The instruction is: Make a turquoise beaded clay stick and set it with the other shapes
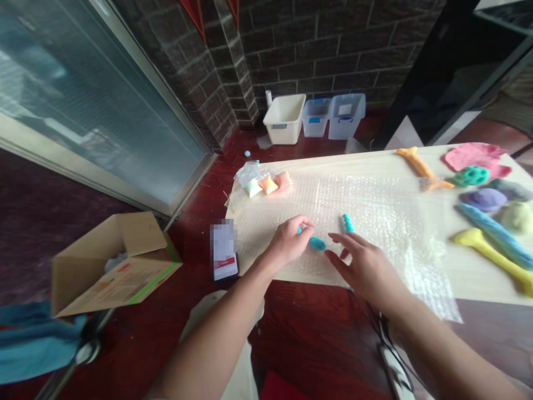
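My left hand [291, 240] rests on the bubble wrap [375, 216] with its fingers curled in a pinch on a small teal clay piece [317, 243]. My right hand [360, 264] hovers just right of that piece, fingers spread and holding nothing. A second teal clay roll [347, 223] lies on the wrap just beyond my right fingertips. The wrap covers the left and middle of a pale wooden table [474, 272].
Clay shapes lie at the table's right: an orange roll [418, 165], a pink slab [474, 155], a green ball [472, 176], purple, blue and yellow pieces [495, 253]. Small clay bags [266, 183] sit at the far left corner. An open cardboard box [112, 264] and plastic bins [316, 116] stand on the floor.
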A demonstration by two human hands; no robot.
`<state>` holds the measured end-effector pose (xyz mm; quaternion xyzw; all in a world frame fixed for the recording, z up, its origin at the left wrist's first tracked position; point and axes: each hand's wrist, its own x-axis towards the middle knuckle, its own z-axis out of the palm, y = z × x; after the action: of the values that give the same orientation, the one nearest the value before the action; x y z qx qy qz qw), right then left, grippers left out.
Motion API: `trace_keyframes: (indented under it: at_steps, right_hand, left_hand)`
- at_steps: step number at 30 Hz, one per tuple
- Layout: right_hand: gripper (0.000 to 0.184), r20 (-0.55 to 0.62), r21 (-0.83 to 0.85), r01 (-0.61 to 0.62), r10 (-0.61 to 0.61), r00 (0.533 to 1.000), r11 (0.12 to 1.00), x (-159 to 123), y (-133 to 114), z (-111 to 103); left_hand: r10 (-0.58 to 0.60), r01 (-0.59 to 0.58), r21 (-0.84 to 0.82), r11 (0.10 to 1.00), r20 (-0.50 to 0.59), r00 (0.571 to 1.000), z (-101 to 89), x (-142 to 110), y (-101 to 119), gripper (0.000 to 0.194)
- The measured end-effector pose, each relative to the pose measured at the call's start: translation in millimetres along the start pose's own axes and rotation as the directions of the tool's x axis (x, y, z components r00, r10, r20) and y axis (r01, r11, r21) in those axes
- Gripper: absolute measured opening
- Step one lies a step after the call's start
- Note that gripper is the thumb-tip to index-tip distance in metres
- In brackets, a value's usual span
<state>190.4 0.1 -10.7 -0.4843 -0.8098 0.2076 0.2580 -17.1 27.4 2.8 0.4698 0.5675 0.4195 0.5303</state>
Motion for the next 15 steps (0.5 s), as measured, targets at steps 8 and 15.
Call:
trace_keyframes:
  at_steps: [8, 15]
  right_hand:
    - [0.019, 0.099, -0.015, -0.075, 0.076, 0.992, 0.997, 4.0, -0.1, 12.5]
    - [0.016, 0.084, 0.0, -0.094, 0.094, 0.992, 0.996, 9.4, -8.8, 10.9]
  left_hand:
    - [0.125, -0.23, 0.414, 0.881, 0.265, 0.956, -13.4, -10.0, -10.5, 0.029]
    - [0.227, -0.395, 0.484, 0.781, 0.369, 0.901, -11.2, -1.9, -11.8, 0.018]
